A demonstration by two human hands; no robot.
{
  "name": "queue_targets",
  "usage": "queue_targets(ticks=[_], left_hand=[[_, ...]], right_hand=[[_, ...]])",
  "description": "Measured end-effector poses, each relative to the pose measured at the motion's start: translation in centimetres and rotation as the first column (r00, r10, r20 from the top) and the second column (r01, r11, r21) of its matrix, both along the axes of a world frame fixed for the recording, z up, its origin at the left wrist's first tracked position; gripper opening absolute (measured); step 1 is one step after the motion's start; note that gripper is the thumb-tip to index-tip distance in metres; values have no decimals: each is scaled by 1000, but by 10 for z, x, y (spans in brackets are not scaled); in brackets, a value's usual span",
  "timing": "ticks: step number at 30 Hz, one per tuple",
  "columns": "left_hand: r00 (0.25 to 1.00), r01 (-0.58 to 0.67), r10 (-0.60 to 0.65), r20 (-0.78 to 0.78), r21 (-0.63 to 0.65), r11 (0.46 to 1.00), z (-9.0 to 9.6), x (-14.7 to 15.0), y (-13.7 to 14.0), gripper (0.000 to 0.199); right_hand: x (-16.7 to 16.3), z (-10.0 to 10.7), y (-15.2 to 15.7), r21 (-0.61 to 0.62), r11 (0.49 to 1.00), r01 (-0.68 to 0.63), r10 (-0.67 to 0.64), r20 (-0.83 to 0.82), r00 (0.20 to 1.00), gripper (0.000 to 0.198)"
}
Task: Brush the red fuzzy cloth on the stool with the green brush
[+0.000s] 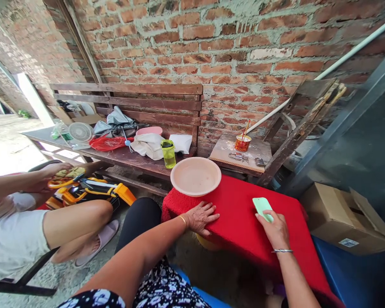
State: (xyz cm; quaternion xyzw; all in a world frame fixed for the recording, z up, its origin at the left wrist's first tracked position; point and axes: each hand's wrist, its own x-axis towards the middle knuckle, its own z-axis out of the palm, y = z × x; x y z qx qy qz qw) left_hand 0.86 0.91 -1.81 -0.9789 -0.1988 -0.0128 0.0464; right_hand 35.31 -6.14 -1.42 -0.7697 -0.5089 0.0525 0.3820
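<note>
Setting: brick wall (244,55) behind, wooden bench (131,92) at left, our red-draped counter (240,214) in front.
Phone: we find a pale green phone (263,208) on the red cloth, right of centre, its long axis running away from us and slightly left.
Right hand (276,231): fingers closed around the phone's near end; the nearer hand by far.
Left hand (200,217): spread flat on the cloth, fingers apart, holding nothing, well left of the phone.
Bowl: pink bowl (195,176) at the counter's far left corner, just beyond our left hand.
Bench goods: green bottle (168,154), small fan (80,131), folded cloths.
Side stand: red cup (243,143) with sticks.
Beside us: another person (25,222) seated at left, hands on a yellow toy (93,190).
Right: cardboard box (346,218).
</note>
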Motion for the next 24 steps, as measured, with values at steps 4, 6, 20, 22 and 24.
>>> queue_targets(ticks=[4, 6, 20, 22, 24], left_hand=[[1000, 7, -7, 1, 11, 1000, -2, -1, 1, 85], [1000, 3, -3, -1, 13, 1000, -2, -1, 1, 85], [1000, -7, 7, -1, -18, 1000, -6, 0, 2, 86], [1000, -2, 2, -3, -13, 1000, -4, -1, 1, 88], [1000, 2, -2, -8, -10, 1000, -2, -1, 1, 88]], right_hand=[[-50, 3, 6, -56, 950, -308, 311, 71, 948, 32], [-62, 3, 6, -121, 914, -386, 400, 128, 907, 30], [40, 0, -11, -116, 977, 177, -165, 103, 981, 52], [16, 5, -7, -46, 997, 57, -54, 60, 997, 52], [-16, 10, -3, 1, 995, -96, 96, 36, 995, 46]])
